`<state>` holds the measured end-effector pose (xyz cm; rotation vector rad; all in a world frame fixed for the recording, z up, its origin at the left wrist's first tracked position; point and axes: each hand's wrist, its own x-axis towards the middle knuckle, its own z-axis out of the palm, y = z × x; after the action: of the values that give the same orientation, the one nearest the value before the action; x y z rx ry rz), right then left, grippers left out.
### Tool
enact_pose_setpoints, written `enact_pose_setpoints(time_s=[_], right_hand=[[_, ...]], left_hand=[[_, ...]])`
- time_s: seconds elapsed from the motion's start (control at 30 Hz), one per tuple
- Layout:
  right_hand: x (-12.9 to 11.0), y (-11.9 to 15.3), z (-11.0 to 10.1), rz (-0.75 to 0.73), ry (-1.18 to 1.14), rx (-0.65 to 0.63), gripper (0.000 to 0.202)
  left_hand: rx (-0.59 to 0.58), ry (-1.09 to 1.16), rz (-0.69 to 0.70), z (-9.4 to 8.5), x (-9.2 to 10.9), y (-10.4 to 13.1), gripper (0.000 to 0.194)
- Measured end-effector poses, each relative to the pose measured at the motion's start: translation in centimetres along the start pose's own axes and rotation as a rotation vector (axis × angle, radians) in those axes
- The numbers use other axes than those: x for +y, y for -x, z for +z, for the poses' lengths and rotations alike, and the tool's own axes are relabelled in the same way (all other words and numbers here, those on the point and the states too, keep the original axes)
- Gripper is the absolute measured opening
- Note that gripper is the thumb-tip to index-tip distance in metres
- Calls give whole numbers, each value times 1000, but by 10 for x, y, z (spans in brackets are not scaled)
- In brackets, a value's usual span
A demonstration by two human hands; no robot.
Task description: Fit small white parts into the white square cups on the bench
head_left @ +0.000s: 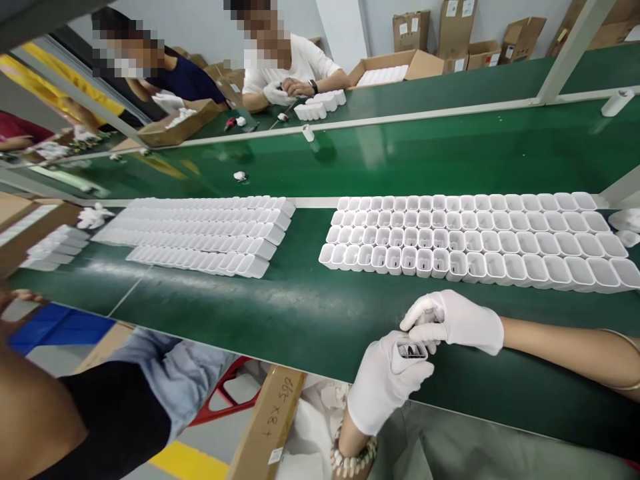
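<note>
My left hand, in a white glove, is closed around a small white plastic housing. Its open end faces up and shows dark and shiny parts inside. My right hand, gloved too, is just above and behind it, with thumb and fingers pinched together close to the housing's rim. Whatever lies between those fingertips is too small or hidden to name. Beyond my hands stand several rows of white open-topped housings on the green table; small dark marks show inside some of the front ones.
More white housings lie in rows on the left. A green divider with a white rail runs behind them. Co-workers sit across and at my left. A cardboard box stands below the table's near edge.
</note>
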<state>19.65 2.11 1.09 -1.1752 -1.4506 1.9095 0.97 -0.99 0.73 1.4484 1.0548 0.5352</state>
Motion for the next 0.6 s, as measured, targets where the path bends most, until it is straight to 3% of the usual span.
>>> enact_pose_setpoints(time_s=[0.13, 0.6], right_hand=[[-1, 0, -3, -14, -79, -58, 28], [-5, 2, -2, -79, 202, -58, 21]], left_hand=[[-11, 6, 16, 0, -4, 0, 28], [-50, -175, -12, 0, -5, -2, 20]])
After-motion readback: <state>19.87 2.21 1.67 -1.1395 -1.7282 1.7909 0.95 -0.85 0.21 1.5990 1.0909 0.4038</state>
